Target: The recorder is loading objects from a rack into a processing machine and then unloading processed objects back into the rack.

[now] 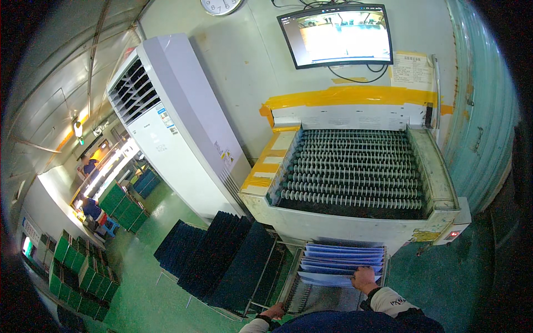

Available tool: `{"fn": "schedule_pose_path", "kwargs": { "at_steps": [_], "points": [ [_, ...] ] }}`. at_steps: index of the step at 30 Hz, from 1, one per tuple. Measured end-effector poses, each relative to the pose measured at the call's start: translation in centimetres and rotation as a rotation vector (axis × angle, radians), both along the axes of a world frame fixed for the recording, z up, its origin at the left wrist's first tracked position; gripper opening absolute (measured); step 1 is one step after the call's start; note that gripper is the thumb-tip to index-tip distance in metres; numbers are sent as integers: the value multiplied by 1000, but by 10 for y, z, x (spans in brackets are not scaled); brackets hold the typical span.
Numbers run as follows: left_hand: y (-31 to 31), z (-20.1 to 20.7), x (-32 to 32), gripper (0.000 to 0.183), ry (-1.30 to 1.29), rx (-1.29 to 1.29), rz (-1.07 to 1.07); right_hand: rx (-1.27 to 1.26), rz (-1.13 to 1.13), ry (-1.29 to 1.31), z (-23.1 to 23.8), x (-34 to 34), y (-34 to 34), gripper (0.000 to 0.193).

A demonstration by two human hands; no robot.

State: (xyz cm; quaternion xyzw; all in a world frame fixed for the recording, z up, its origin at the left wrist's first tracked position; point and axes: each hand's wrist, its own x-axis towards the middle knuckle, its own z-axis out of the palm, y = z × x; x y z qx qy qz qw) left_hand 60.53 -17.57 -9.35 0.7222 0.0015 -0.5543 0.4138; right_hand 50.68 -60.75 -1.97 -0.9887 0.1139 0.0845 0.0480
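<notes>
At the lower right, my right hand (pixel 365 279) is closed on the upper edge of the nearest pale blue panel (pixel 325 278). Several more blue panels (pixel 344 254) stand on edge behind it, in a slotted metal rack (pixel 302 299). My left hand (pixel 273 312) is closed around the rack's near left edge, beside the dark panels; part of its grip is hard to make out. Just beyond the rack stands a roller machine (pixel 355 166), with rows of disc rollers in its open bed.
Dark panels (pixel 222 261) fill a wire-framed cart on the left. A tall white air conditioner (pixel 177 127) stands behind them. A monitor (pixel 338 36) hangs on the wall. Green stacks (pixel 83 272) sit at far left. Two people (pixel 91 208) are in the distant background.
</notes>
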Motion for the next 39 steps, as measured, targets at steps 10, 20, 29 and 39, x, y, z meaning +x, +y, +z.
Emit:
{"fn": "schedule_pose_path", "kwargs": {
  "at_steps": [10,20,29,39],
  "points": [
    [17,-29,8,17,21,75,-125,6,19,-23,2,0,2,34],
    [9,-18,9,24,-172,90,-338,-4,22,-30,-2,0,1,33],
    [17,-39,13,26,-270,40,-538,-4,23,-28,-3,1,0,34],
    [49,-67,10,26,200,-146,14,8,25,-33,7,4,7,34]
  ]
}}
